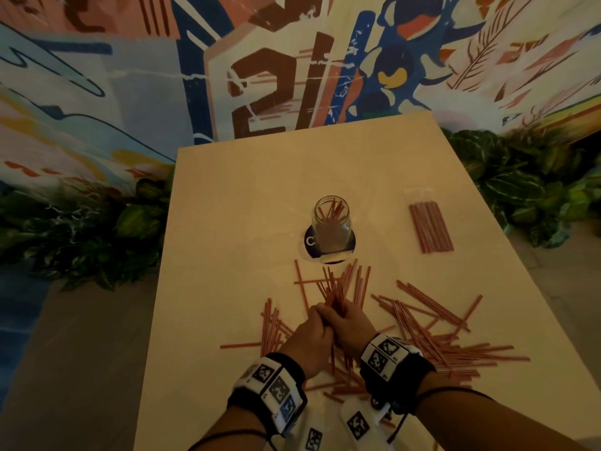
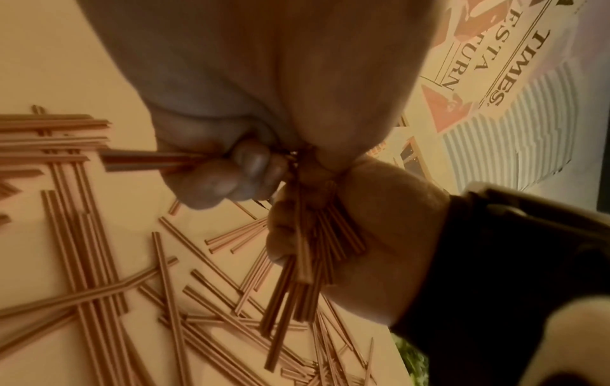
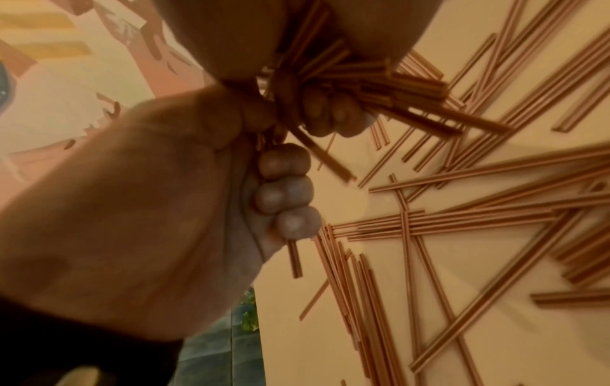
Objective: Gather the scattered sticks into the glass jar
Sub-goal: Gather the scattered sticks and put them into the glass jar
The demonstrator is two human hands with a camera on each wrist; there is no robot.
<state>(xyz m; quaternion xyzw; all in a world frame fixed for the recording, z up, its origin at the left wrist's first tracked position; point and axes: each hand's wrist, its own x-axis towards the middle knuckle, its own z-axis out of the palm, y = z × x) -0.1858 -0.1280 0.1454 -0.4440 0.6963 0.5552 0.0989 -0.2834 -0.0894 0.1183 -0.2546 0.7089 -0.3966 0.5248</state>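
Decorated public interior — painted mural [image 1: 276, 70], foliage [image 1: 527, 187].

The pale table [image 1: 227, 196] carries a glass jar [image 1: 331, 222] on a dark coaster [image 1: 309, 244], scattered sticks [image 1: 432, 323] and a bagged pack of sticks [image 1: 430, 227].

One glass jar [image 1: 331, 222] stands on one dark round coaster [image 1: 310, 247]. Several red sticks [image 1: 332, 209] lean inside the jar, too overlapped for an exact count. One clear packet of sticks [image 1: 430, 227] lies apart on the surface [image 1: 227, 206]. Dozens of loose sticks [image 1: 432, 323] lie scattered and crossed; no exact count is possible. Two hands appear: one left hand [image 1: 309, 340] and one right hand [image 1: 349, 327], together gripping one bundle of sticks [image 1: 335, 294]. Two wrist bands [image 1: 273, 388] carry printed square markers, one band per wrist.
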